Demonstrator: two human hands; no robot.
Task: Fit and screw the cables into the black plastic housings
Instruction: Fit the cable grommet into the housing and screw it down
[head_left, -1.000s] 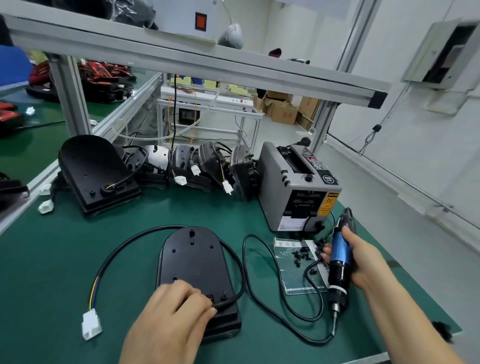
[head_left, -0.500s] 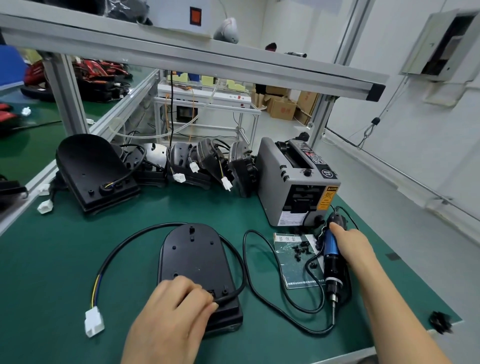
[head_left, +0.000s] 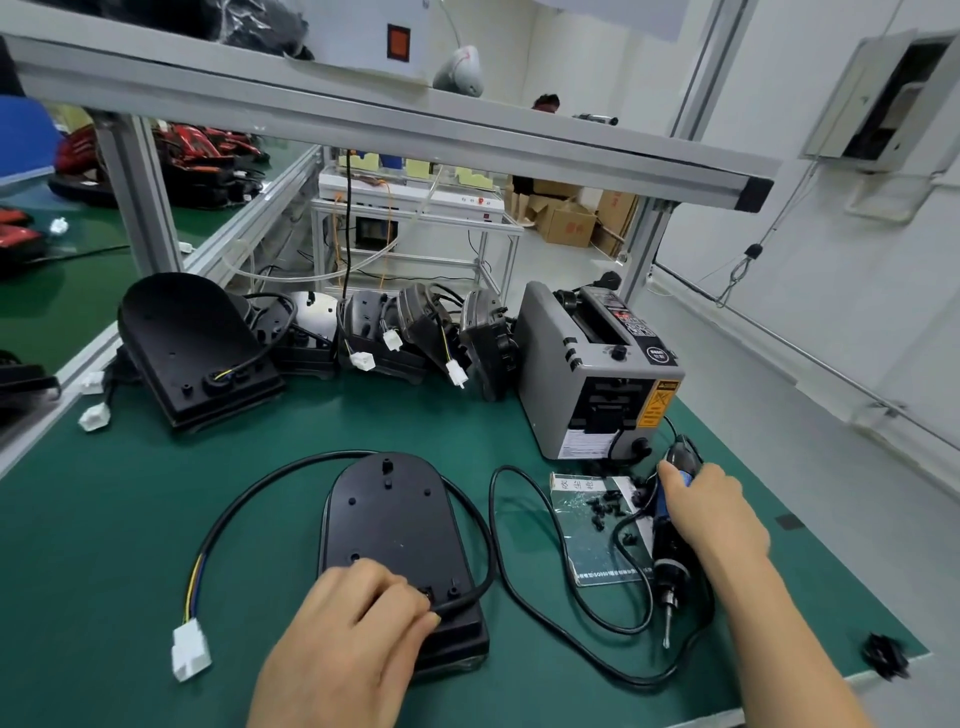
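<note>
While the left hand (head_left: 353, 639) pinches the cable (head_left: 249, 499) onto the black housing (head_left: 389, 514) near the front edge of the bench (head_left: 104, 545), the right hand (head_left: 711, 514) grips the screwdriver (head_left: 667, 571) towards the right edge.

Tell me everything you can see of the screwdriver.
The screwdriver has a blue upper body, a black lower body and a thin metal bit pointing toward the person. The right hand grips its blue part, holding it tilted, low over the green mat, right of the housing. Black cord loops beside it.
</note>
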